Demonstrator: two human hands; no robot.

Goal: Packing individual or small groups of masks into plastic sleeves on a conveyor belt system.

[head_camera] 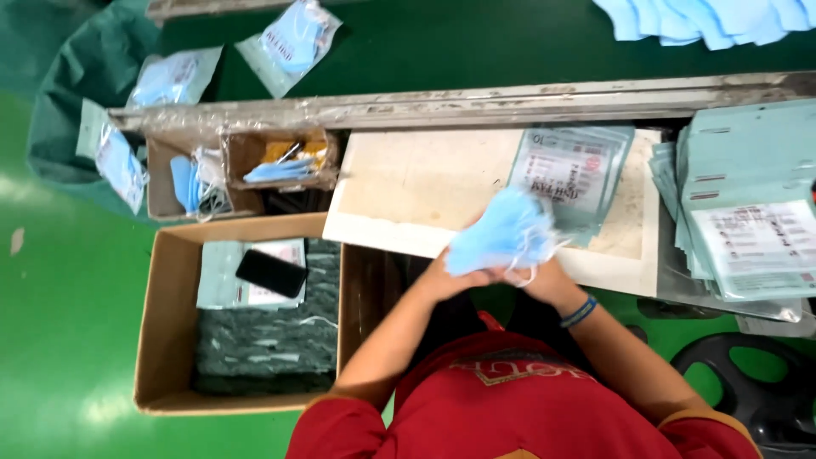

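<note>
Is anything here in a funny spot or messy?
Yes. A black phone lies inside the cardboard box on top of the packed pouches. Two filled pouches lie loose beyond the rail, apart from the stacks.

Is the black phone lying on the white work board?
No. The black phone lies inside the cardboard box on the floor, left of the white board.

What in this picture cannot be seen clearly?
- Head view: fingers of the left hand and right hand are hidden behind the blue face masks; their count is blurred.
- Stack of pouches: cut off by the right edge.
- Black phone in the cardboard box: screen too small.
</note>
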